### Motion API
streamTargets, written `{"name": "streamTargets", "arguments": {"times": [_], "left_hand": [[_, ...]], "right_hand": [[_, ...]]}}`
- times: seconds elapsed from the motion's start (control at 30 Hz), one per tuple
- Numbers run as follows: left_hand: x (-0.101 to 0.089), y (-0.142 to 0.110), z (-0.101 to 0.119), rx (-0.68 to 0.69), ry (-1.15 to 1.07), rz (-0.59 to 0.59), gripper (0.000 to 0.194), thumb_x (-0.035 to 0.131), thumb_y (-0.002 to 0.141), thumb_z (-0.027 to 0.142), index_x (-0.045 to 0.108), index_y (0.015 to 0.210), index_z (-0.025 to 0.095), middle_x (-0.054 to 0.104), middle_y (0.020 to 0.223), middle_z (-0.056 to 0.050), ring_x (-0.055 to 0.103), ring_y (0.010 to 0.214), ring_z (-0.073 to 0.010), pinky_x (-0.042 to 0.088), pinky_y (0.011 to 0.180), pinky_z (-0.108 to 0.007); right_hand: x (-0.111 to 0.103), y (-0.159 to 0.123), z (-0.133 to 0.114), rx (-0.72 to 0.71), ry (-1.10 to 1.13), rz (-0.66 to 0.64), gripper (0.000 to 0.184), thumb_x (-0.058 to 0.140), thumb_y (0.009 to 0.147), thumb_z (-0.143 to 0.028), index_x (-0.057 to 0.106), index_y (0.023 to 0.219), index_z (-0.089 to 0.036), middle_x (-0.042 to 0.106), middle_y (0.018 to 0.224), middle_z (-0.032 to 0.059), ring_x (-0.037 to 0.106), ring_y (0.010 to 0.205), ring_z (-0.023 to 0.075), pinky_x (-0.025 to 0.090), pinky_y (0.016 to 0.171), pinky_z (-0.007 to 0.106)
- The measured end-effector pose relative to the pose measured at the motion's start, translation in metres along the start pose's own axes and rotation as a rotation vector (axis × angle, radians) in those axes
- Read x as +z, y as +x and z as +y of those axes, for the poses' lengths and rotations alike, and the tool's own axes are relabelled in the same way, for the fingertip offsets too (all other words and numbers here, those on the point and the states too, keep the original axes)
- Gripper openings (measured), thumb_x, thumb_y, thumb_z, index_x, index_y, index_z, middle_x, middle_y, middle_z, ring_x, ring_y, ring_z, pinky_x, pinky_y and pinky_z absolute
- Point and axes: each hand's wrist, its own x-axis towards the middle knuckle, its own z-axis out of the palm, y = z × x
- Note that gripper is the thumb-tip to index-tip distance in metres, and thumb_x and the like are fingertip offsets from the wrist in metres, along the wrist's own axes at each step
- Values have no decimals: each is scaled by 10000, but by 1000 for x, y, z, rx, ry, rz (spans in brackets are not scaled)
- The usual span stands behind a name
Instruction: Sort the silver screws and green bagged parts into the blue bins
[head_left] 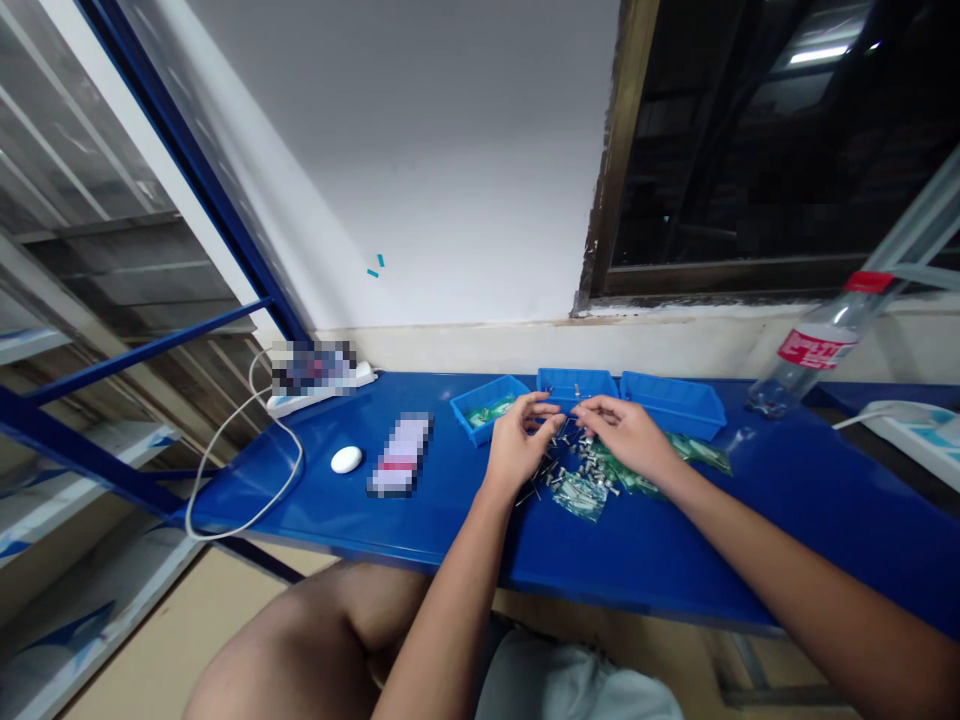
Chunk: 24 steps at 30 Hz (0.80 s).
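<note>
Two bare hands, L hand [519, 440] & R hand [622, 432], nearly meet at far side of loose metal parts [598, 465] on blue table [442, 530]. Thumbs & fingertips drawn in, prob. for small pcs; can't tell what's pinched, if anything. Parts + green packet [581, 497] sit close in, prob. for short reach. Blue bins [679, 410] just behind, likely same reason. White oval item [346, 460] off left, prob. out of elbows' way.
</note>
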Motion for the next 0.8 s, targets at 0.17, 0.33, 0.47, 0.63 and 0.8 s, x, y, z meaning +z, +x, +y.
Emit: {"name": "streamTargets", "arguments": {"times": [0.17, 0.33, 0.47, 0.63, 0.8], "left_hand": [[-2, -1, -3, -8, 132, 48, 269, 658, 990, 354, 666, 1212, 202, 797, 1068, -72, 758, 936, -219, 592, 848, -341], [-3, -1, -4, 9, 208, 85, 203, 637, 995, 314, 688, 1153, 198, 795, 1014, -70, 758, 905, -225, 588, 811, -337], [-3, -1, -3, 33, 254, 61, 168, 630, 994, 292, 707, 1111, 199, 797, 1043, -82, 763, 960, -242, 596, 855, -360], [-2, -2, -3, 35, 248, 46, 162, 634, 990, 292, 715, 1102, 206, 798, 1050, -83, 765, 973, -250, 605, 870, -372], [-1, -2, -2, 35, 257, 46, 160, 632, 991, 294, 717, 1093, 203, 797, 1043, -80, 765, 955, -243, 607, 869, -370]], "right_hand": [[-3, 10, 5, 182, 226, 49, 435, 714, 846, -608, 710, 901, -176, 689, 736, 48, 582, 533, 130, 352, 396, 215], [-3, 17, 11, 284, 276, 135, 441, 714, 848, -611, 704, 886, -172, 687, 695, 56, 555, 461, 126, 268, 346, 215], [-5, 14, 8, 90, 11, 90, 400, 646, 923, -586, 731, 890, -197, 745, 749, 74, 659, 576, 189, 484, 494, 299], [1, 5, 8, -343, -443, -130, 184, 694, 914, -357, 797, 1040, -272, 798, 1081, 73, 691, 1077, 308, 544, 970, 490], [5, 6, 19, -390, -510, -229, 189, 646, 930, -254, 812, 1017, -279, 803, 1051, 72, 688, 1024, 297, 546, 954, 484]]}}
